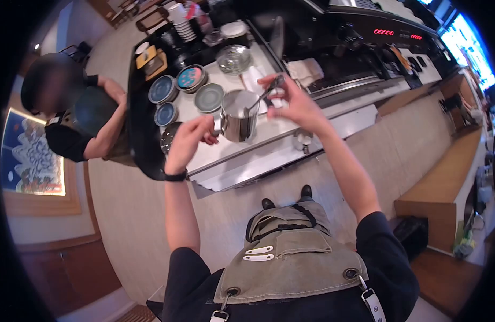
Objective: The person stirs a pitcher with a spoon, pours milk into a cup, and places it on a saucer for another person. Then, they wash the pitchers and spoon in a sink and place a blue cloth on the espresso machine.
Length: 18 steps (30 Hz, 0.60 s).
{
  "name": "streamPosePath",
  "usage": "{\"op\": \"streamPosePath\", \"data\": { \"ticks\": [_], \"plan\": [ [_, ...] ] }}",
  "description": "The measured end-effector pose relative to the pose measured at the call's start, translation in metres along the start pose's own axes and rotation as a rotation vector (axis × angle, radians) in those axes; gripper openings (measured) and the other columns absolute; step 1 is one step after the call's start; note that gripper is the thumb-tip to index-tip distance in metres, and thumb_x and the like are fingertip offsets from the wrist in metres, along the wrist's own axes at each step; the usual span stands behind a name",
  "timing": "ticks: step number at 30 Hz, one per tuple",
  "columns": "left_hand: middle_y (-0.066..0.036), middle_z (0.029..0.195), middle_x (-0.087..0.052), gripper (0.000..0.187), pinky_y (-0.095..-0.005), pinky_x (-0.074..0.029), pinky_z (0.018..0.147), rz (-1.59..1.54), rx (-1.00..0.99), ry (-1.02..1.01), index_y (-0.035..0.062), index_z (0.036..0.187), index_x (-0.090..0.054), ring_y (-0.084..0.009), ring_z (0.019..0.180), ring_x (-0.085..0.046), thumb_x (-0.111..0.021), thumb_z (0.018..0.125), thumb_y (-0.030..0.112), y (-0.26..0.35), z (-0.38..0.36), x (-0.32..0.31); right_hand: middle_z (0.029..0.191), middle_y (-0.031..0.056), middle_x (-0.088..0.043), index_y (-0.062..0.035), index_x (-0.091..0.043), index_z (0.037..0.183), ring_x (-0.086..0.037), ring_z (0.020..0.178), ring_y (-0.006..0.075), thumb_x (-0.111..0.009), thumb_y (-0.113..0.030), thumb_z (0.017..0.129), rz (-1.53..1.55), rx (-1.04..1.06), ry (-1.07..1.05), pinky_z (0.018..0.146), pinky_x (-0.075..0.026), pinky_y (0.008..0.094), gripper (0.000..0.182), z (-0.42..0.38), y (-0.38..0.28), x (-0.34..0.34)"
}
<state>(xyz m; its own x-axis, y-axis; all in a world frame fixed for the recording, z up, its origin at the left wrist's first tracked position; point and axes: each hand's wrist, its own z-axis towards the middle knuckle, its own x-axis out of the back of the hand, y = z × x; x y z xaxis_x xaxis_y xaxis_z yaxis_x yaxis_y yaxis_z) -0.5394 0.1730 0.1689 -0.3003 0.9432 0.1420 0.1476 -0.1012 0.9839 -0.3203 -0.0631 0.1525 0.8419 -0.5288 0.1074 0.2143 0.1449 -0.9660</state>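
- Your left hand (191, 139) is gripping the metal pitcher (239, 126) at its side handle (217, 126), the fingers curling in close.
- Your right hand (296, 107) is holding the spoon (269, 91) high up among the fingers, while the thumb is standing apart; the spoon's lower end is reaching into the pitcher's mouth.
- The pitcher is sitting between your two hands, over the front part of the white counter (204, 155), just beside the green plate (209, 97); whether its base is touching the counter, you cannot tell from here.
- Its wall is looking stiff and smooth, so it is probably offering little grip if wet (the pale inside could be liquid, foam or bare metal; that is unclear).
- Weight is likely depending on the contents; the handle is giving you the surest hold, with a level wrist guarding against spills.
- The spoon is appearing light, rigid and slim, likely turning easily in loose fingers; pinching its upper shaft is suiting it best.
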Motion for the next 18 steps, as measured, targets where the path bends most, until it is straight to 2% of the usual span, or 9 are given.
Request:
{"op": "streamPosePath", "data": {
  "ticks": [1, 3, 4, 7, 10, 13, 14, 17, 18],
  "plan": [
    [-0.002, 0.079, -0.063, 0.036, -0.0259, -0.053, 0.069, -0.02, -0.012, -0.022, 0.0028, 0.09, -0.064, -0.0127, 0.076, -0.068, -0.058, 0.107, 0.034, -0.016, 0.0, -0.015, 0.144, 0.0057, -0.056, -0.0086, -0.042, 0.151, -0.054, 0.133, 0.0197, -0.096, -0.026, 0.068, -0.022, 0.078, 0.007, 0.108, -0.044, 0.0381, 0.1, -0.018, 0.02, 0.001],
    [-0.003, 0.084, -0.066, 0.034, -0.0275, -0.054, 0.073, -0.071, -0.007, -0.057, 0.0011, 0.094, -0.067, -0.0129, 0.078, -0.068, -0.06, 0.107, 0.032, -0.046, -0.001, -0.047, 0.151, 0.0089, -0.049, -0.0089, -0.027, 0.159, -0.043, 0.144, 0.0238, -0.101, -0.029, 0.06, -0.049, 0.032, 0.027, 0.118, -0.035, 0.0434, 0.126, -0.061, 0.037, 0.003],
    [-0.003, 0.086, -0.067, 0.033, -0.0284, -0.054, 0.074, -0.109, 0.058, -0.071, 0.0001, 0.098, -0.068, -0.0126, 0.078, -0.068, -0.061, 0.106, 0.031, -0.063, 0.0, -0.063, 0.155, 0.0127, -0.046, -0.007, -0.018, 0.162, -0.039, 0.147, 0.0261, -0.102, -0.027, 0.059, -0.026, -0.028, 0.031, 0.12, -0.033, 0.0444, 0.135, -0.081, 0.047, 0.006],
    [-0.003, 0.088, -0.068, 0.034, -0.0276, -0.054, 0.076, -0.159, 0.143, -0.086, -0.0012, 0.102, -0.07, -0.0113, 0.08, -0.068, -0.063, 0.106, 0.032, -0.093, 0.004, -0.127, 0.155, 0.0146, -0.042, -0.006, -0.02, 0.16, -0.038, 0.148, 0.0279, -0.101, -0.022, 0.061, 0.118, -0.093, 0.203, 0.121, -0.033, 0.044, 0.13, -0.133, 0.078, 0.014],
    [-0.003, 0.09, -0.07, 0.033, -0.0266, -0.055, 0.078, -0.256, 0.174, -0.121, -0.0012, 0.104, -0.071, -0.0102, 0.083, -0.068, -0.064, 0.105, 0.031, -0.12, 0.013, -0.197, 0.155, 0.0141, -0.04, -0.0044, -0.025, 0.158, -0.039, 0.146, 0.028, -0.101, -0.016, 0.062, 0.08, -0.121, 0.313, 0.12, -0.033, 0.0433, 0.123, -0.175, 0.104, 0.039],
    [-0.006, 0.097, -0.071, 0.03, -0.0292, -0.057, 0.087, -0.237, 0.159, -0.141, -0.0025, 0.111, -0.069, -0.0142, 0.096, -0.071, -0.059, 0.107, 0.026, -0.133, 0.024, -0.264, 0.152, 0.013, -0.039, -0.004, -0.028, 0.155, -0.041, 0.143, 0.0261, -0.1, -0.013, 0.062, 0.041, -0.216, 0.311, 0.121, -0.034, 0.0419, 0.118, -0.203, 0.124, 0.084],
    [-0.006, 0.099, -0.071, 0.031, -0.0293, -0.057, 0.088, -0.28, 0.18, -0.133, -0.0025, 0.113, -0.069, -0.0143, 0.097, -0.071, -0.06, 0.107, 0.027, -0.14, 0.03, -0.286, 0.154, 0.015, -0.039, -0.0072, -0.022, 0.158, -0.04, 0.144, 0.0259, -0.1, -0.008, 0.061, -0.195, -0.275, 0.266, 0.122, -0.033, 0.0414, 0.125, -0.208, 0.128, 0.105],
    [-0.007, 0.105, -0.071, 0.036, -0.0296, -0.057, 0.092, -0.381, 0.243, -0.096, -0.0027, 0.116, -0.068, -0.0146, 0.1, -0.07, -0.062, 0.106, 0.031, -0.163, 0.045, -0.339, 0.151, 0.0147, -0.04, -0.0089, -0.019, 0.159, -0.041, 0.142, 0.0262, -0.1, -0.007, 0.061, 0.08, -0.21, 0.298, 0.121, -0.035, 0.0413, 0.127, -0.199, 0.137, 0.148],
    [-0.008, 0.108, -0.071, 0.037, -0.0298, -0.057, 0.093, -0.404, 0.255, -0.081, -0.0029, 0.116, -0.068, -0.0147, 0.1, -0.07, -0.062, 0.106, 0.032, -0.168, 0.054, -0.352, 0.149, 0.0137, -0.042, -0.0103, -0.017, 0.16, -0.042, 0.141, 0.0264, -0.098, -0.005, 0.063, 0.093, -0.247, 0.243, 0.119, -0.038, 0.041, 0.127, -0.196, 0.142, 0.165]
  ]
}}
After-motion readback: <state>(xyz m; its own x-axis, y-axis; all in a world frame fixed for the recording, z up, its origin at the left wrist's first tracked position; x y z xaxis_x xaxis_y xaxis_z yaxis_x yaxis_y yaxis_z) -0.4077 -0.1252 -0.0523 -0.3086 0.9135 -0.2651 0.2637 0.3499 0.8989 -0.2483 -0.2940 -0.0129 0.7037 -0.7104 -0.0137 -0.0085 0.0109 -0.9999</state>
